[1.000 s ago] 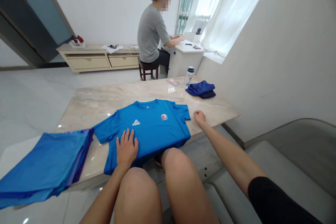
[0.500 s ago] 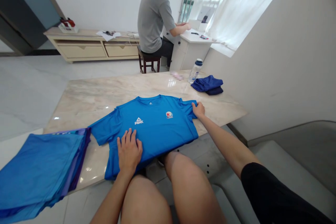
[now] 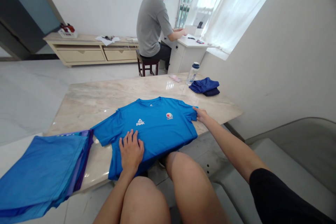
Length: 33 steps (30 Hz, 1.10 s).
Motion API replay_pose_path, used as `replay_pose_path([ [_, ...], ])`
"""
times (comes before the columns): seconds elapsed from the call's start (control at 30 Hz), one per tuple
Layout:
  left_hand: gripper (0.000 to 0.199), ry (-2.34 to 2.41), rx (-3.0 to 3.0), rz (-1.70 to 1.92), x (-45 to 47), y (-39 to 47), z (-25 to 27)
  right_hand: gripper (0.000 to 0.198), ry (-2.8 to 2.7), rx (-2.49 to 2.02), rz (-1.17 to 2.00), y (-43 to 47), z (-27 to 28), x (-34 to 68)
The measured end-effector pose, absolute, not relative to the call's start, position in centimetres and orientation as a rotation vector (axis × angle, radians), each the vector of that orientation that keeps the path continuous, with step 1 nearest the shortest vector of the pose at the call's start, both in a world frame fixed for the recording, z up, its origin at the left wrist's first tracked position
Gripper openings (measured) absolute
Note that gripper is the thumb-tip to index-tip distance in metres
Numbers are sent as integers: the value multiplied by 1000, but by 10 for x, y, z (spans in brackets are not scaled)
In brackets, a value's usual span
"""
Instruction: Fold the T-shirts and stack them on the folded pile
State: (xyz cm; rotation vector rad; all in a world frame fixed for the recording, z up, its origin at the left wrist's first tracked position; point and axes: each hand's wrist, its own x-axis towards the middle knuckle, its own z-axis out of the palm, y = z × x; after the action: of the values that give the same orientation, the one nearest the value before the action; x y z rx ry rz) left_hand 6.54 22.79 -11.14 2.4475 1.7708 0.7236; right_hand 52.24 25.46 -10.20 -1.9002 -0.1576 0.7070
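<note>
A bright blue short-sleeved T-shirt (image 3: 154, 129) lies front up across the near edge of the marble-patterned table (image 3: 86, 101), its lower part hanging over. It bears a white PEAK logo and a round badge. My left hand (image 3: 131, 150) rests flat on the shirt's lower front, below the logo, with its fingers spread. At the sleeve end on the right, my right hand (image 3: 201, 114) holds the cuff between thumb and fingers, partly hidden by the cloth. The opposite sleeve reaches a stack of folded blue and purple clothes (image 3: 44, 168) on the left.
Dark blue folded cloth (image 3: 204, 85) and a clear bottle with a blue lid (image 3: 193, 73) stand at the table's far right. Beyond, a person in grey (image 3: 152, 24) sits on a stool at a white desk (image 3: 189, 50). A grey sofa (image 3: 278, 171) is on my right.
My right hand has turned at the sleeve, its fingers now pointing left, and the sleeve end sits slightly lower. My left hand stays flat on the shirt. The view has shifted slightly.
</note>
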Motion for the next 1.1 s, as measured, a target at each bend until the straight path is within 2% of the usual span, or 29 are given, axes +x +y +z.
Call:
replay_pose_path([
  [0.13, 53, 1769, 2488, 730, 65, 228, -111, 31, -211, -1949, 714, 255, -96, 520],
  [0.3, 51, 1770, 2472, 741, 65, 228, -112, 21, -452, -2063, 413, 233, -91, 515],
  [0.57, 50, 1766, 2468, 732, 66, 227, -111, 42, -707, -2326, 172, 213, -92, 502],
  [0.87, 51, 1764, 2465, 731, 66, 228, -111, 41, -1074, -2493, 53, 239, -46, 473],
  [0.97, 51, 1762, 2448, 737, 66, 227, -111, 41, -1280, -2275, 223, 252, -28, 445],
  [1.1, 51, 1758, 2443, 737, 66, 227, -110, 51, -1413, -1859, 541, 262, -15, 420],
])
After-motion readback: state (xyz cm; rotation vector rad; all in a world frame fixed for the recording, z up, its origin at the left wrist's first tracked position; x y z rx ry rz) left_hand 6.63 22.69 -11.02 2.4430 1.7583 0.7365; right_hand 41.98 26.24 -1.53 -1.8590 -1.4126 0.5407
